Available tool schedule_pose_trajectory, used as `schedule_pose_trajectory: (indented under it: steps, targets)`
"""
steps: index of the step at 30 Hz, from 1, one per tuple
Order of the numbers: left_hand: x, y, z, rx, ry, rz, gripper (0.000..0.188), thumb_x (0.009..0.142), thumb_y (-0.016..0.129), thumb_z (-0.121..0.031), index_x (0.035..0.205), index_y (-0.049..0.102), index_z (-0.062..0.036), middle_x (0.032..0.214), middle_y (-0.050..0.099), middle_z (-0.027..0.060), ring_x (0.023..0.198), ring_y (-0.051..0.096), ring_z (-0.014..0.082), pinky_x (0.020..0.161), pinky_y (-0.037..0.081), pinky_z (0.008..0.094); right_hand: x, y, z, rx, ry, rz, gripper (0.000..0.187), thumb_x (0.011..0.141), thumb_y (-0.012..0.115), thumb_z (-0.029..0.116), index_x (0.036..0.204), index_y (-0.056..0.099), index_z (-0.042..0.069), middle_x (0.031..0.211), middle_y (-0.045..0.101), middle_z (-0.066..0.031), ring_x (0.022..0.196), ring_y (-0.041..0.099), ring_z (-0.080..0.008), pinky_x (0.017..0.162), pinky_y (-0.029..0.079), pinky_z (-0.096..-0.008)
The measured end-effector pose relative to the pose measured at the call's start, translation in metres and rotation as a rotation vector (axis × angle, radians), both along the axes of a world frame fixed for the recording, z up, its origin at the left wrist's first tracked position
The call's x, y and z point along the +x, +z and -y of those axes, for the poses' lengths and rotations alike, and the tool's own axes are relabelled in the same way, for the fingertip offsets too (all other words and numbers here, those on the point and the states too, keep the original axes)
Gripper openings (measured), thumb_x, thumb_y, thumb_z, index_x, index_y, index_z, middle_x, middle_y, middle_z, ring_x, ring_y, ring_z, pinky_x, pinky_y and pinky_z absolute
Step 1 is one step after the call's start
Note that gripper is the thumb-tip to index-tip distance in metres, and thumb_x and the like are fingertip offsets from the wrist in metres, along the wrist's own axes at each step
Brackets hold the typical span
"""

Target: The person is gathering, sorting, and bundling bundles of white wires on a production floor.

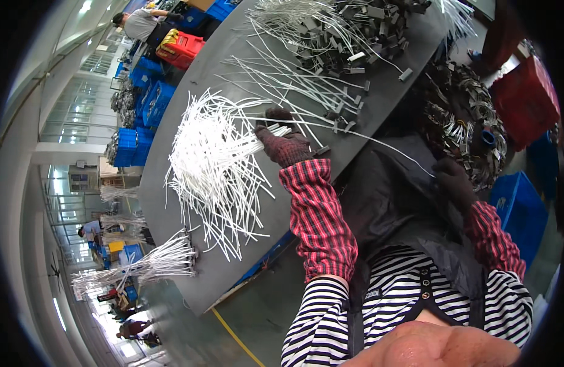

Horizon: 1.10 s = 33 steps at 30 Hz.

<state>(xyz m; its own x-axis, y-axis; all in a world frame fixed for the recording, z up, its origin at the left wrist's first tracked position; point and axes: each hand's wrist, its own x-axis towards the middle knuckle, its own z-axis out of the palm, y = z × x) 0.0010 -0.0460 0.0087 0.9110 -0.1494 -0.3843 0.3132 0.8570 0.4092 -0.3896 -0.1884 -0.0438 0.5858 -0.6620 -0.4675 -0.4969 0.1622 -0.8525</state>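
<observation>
Over the table (202, 70), left hand (285, 144) clamps strands (248, 144) pointing rightward; right hand's (455, 182) grip unclear.

The left hand (286, 142) hides part of the bunch of white wires (248, 144) in its grasp, so their number cannot be told. The right hand's fingers (447, 168) blur into the dark apron (386, 189), leaving their grip on one wire unclear. The upper edge crops the heap of dark clips (331, 46); distant people (134, 329) are too small to make out.
</observation>
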Motion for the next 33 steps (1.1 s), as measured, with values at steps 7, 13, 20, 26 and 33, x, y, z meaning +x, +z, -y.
schedule_pose_trajectory:
  steps: [7, 13, 20, 26, 33]
  targets:
    - [-0.033, -0.018, 0.010, 0.258, -0.246, 0.288, 0.024, 0.094, 0.064, -0.029, 0.102, 0.064, -0.0065, 0.083, 0.061, 0.0032, 0.074, 0.062, 0.0198, 0.070, 0.057, 0.0354, -0.020, 0.006, -0.001, -0.001, 0.094, -0.014, 0.042, 0.085, 0.062, 0.011, 0.126, 0.057, 0.003, 0.105, 0.062, -0.0076, 0.093, 0.059, -0.0154, 0.081, 0.050, -0.0302]
    - [-0.093, -0.031, 0.040, 0.677, -0.514, 0.550, 0.024, 0.096, 0.061, -0.026, 0.104, 0.064, -0.0040, 0.086, 0.066, 0.0077, 0.076, 0.064, 0.0166, 0.067, 0.054, 0.0316, 0.120, 0.028, -0.018, -0.008, 0.110, 0.371, 0.049, 0.087, 0.061, 0.016, 0.134, 0.050, 0.006, 0.117, 0.062, -0.0135, 0.104, 0.059, -0.0192, 0.087, 0.049, -0.0316]
    - [-0.052, 0.025, 0.022, 1.162, -0.334, 0.433, 0.023, 0.094, 0.061, -0.023, 0.101, 0.058, -0.0007, 0.066, 0.063, 0.0089, 0.047, 0.057, 0.0167, 0.043, 0.048, 0.0308, 0.177, 0.109, 0.026, -0.778, 0.284, 0.508, 0.049, 0.089, 0.061, 0.029, 0.132, 0.051, 0.008, 0.123, 0.059, -0.0193, 0.114, 0.058, -0.0326, 0.093, 0.049, -0.0398]
    - [-0.080, 0.007, 0.022, 0.349, -0.560, 0.244, 0.022, 0.098, 0.055, -0.024, 0.104, 0.060, -0.0036, 0.084, 0.063, 0.0083, 0.073, 0.062, 0.0188, 0.062, 0.055, 0.0300, 0.158, 0.091, 0.081, -0.980, 0.529, 0.072, 0.032, 0.091, 0.060, 0.030, 0.111, 0.063, 0.005, 0.093, 0.069, -0.0143, 0.094, 0.067, -0.0263, 0.086, 0.051, -0.0362]
    - [-0.174, 0.006, 0.084, 0.344, -0.920, 0.111, 0.021, 0.094, 0.061, -0.028, 0.103, 0.061, -0.0094, 0.082, 0.063, 0.0008, 0.070, 0.062, 0.0157, 0.063, 0.053, 0.0302, 0.084, 0.038, 0.006, -0.164, 0.311, 0.467, 0.012, 0.085, 0.068, 0.007, 0.096, 0.067, 0.003, 0.095, 0.069, -0.0107, 0.088, 0.065, -0.0170, 0.079, 0.053, -0.0317]
